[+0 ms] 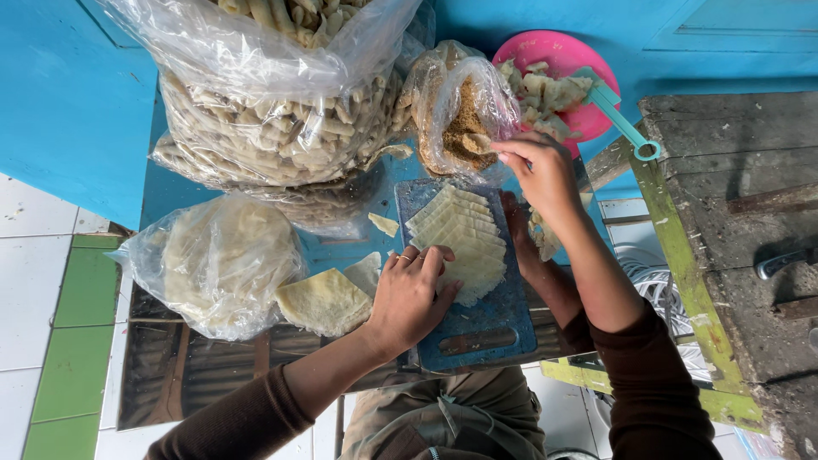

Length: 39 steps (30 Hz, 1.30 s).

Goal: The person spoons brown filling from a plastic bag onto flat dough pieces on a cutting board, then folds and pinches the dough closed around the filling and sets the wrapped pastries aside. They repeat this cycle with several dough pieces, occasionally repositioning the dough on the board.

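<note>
A blue cutting board [494, 319] carries a fanned row of pale yellow wrapper strips [460, 230]. My left hand [411, 294] rests flat on the near end of that row, fingers spread, with rings on two fingers. My right hand [538, 170] is raised beside a small clear bag of brown crumbly filling [464, 128], fingertips pinched at the bag's mouth; whether they hold filling is unclear.
A big clear bag of rolled pieces [281, 94] fills the back. A bag of round flat sheets [217, 260] lies left, with cut wrapper pieces [324, 300] beside it. A pink bowl of folded pieces [562, 81] with a green scoop [626, 128] sits back right. A worn wooden bench [733, 221] stands right.
</note>
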Tool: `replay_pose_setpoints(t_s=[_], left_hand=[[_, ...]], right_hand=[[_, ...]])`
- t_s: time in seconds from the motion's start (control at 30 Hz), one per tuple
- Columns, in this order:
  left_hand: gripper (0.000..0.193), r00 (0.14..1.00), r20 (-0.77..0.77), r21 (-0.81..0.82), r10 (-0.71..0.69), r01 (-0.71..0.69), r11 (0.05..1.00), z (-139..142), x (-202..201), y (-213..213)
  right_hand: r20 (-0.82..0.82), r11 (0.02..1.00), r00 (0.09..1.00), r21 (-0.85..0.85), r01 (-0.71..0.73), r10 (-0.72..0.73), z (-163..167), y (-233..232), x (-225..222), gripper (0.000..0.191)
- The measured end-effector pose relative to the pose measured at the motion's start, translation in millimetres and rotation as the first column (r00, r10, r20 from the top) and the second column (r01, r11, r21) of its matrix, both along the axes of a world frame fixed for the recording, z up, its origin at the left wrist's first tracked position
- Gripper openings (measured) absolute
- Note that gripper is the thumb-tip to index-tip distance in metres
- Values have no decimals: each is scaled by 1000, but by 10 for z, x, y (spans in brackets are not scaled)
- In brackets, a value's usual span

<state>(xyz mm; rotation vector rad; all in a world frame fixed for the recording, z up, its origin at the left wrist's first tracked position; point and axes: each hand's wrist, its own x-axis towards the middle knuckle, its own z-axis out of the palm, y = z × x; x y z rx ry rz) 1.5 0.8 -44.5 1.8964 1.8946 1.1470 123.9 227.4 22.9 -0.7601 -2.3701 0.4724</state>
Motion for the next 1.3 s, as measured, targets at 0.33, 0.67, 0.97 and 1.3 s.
replay_pose_setpoints(t_s=[0.33,0.67,0.97,1.3], left_hand=[[50,1000,-18,22,5,-5,1000,-74,39,28],[55,1000,-26,-1,-10,10,1000,-101,23,57],[71,1000,-24,-9,-9,9,1000,-101,22,47],[76,999,-41,-4,12,-12,1000,-82,34,28]], right_hand=[[24,995,996,-52,-87,89,-172,-873,840,21],[187,950,980,290,-114,60,-406,-1286,1023,31],[273,804,960,555,-213,65,-387,-1386,1126,42],[195,947,976,283,-151,97,-363,-1287,983,36]])
